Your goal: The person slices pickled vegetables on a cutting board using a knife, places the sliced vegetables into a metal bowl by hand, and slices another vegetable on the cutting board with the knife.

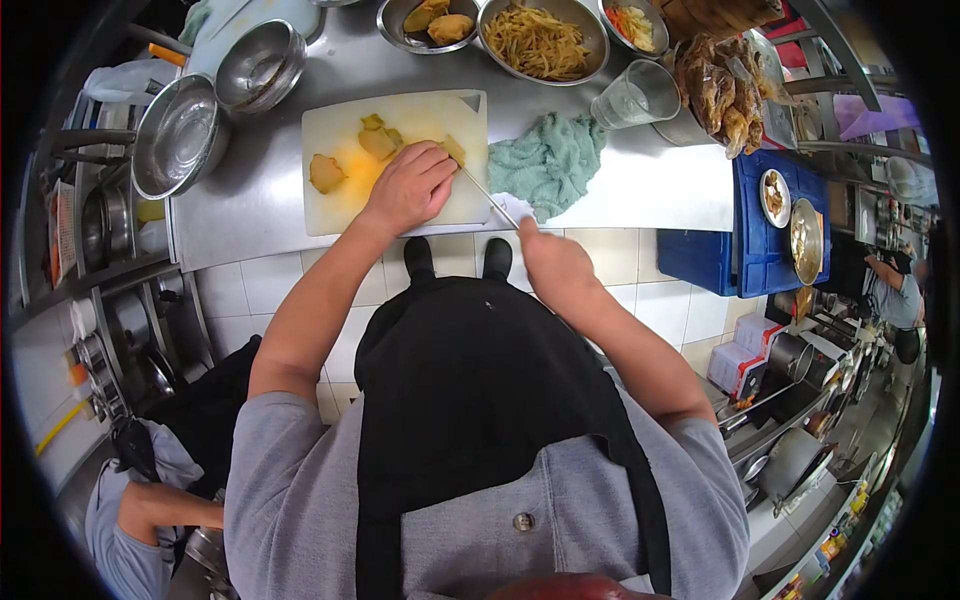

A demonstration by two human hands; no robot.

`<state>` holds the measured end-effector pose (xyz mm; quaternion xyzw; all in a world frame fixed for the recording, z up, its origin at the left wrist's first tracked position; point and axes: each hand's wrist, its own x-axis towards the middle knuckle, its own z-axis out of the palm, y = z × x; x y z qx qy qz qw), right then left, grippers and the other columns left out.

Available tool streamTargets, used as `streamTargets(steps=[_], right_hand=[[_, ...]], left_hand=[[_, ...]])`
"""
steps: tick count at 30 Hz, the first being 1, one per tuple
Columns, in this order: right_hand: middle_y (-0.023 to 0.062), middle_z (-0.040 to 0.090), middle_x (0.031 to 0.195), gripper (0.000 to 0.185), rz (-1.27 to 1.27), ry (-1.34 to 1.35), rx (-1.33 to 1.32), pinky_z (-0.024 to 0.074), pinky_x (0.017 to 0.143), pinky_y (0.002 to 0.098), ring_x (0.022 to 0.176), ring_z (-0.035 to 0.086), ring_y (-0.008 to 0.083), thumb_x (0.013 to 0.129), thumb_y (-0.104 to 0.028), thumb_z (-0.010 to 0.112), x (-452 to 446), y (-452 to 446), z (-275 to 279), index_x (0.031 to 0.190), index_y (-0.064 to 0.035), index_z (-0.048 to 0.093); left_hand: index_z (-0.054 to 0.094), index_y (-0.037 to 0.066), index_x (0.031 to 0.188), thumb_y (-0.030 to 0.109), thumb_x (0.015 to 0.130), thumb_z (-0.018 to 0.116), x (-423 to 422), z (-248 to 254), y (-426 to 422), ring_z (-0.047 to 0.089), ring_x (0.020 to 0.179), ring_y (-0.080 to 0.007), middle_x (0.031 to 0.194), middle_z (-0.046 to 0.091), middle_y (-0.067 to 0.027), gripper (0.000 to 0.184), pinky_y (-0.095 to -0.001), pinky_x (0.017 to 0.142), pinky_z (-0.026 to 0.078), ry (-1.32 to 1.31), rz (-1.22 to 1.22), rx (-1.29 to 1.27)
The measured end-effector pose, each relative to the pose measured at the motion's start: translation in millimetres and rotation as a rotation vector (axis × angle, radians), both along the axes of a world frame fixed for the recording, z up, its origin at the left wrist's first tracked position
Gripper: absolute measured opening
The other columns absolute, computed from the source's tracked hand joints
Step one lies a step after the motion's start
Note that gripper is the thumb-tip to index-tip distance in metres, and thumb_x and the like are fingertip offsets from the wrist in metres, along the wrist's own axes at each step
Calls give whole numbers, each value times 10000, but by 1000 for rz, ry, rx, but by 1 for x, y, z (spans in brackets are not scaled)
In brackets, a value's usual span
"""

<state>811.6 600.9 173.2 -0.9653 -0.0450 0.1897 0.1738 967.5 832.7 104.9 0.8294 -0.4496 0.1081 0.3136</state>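
My left hand is closed, its fingers curled down over a piece of yellow-green vegetable on the white cutting board. My right hand grips the handle of a knife, whose blade reaches up to the vegetable beside my left fingertips. The right hand looks slightly blurred. More yellow-green vegetable chunks lie just beyond my left hand, and one cut piece is on the board's left side. A crumpled green cloth lies right of the board.
A bowl of shredded strips and a bowl with whole lumps stand at the back. Metal bowls are on the left. A clear container stands behind the cloth. Blue crates are at right. Another person is at lower left.
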Motion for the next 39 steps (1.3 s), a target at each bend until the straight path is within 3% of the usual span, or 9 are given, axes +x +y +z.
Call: streamTargets(steps=[4,7,14,16,19,21,25,35,39], right_hand=[[233,714,786,238,2,157,-87,577,660,539,733,726,435,893,13,562,-27,-17,17,1121,30,499],[221,728,818,302,-9,156,-72,599,698,516,792,752,407,863,12,650,-22,-17,25,1121,18,492],[237,735,839,285,30,5,3,608,706,497,807,758,413,844,43,658,32,14,-1,1085,26,505],[244,739,851,282,31,8,4,613,713,487,819,763,411,841,50,661,42,19,-10,1078,28,510],[248,717,797,258,13,-65,5,593,693,527,773,739,434,848,63,595,39,18,-14,1084,27,498],[243,746,861,282,18,49,-46,620,702,483,830,772,391,841,39,672,18,6,-2,1075,18,515],[236,740,841,277,12,202,-90,618,693,490,812,769,393,854,27,657,-16,-15,23,1091,18,514],[242,734,845,280,50,68,-10,610,702,493,821,761,406,855,26,653,25,9,11,1096,26,510],[266,727,828,281,52,-60,21,590,678,525,809,749,426,867,37,637,51,24,-11,1107,32,491]], left_hand=[[734,45,1019,68,836,759,-1,-2,-1,650,1124,-300,1091,709,-83,187,-405,988,543,3,35,-19],[735,44,1012,74,830,766,-1,-4,0,653,1122,-297,1087,710,-82,187,-399,982,548,13,27,-30],[740,40,1004,67,824,771,0,0,-1,659,1114,-295,1078,714,-81,184,-400,971,554,-6,21,-33],[718,23,1000,21,785,796,0,0,-1,672,1073,-329,1067,709,-115,228,-421,948,564,-9,12,-55],[718,23,1000,21,791,793,0,0,-1,672,1070,-329,1070,711,-115,223,-423,946,565,-13,12,-58],[728,32,994,44,805,787,0,-3,-1,667,1087,-312,1071,713,-98,199,-410,961,560,-9,22,-45],[730,24,1028,38,796,804,-4,-2,0,668,1076,-328,1083,717,-116,243,-421,946,564,-10,38,-36],[730,22,1026,46,805,808,-5,-5,2,668,1077,-340,1088,721,-120,235,-426,951,558,-15,36,-34],[747,34,1019,95,835,781,-4,-5,1,656,1119,-291,1096,725,-90,197,-395,985,550,-17,58,-13]])
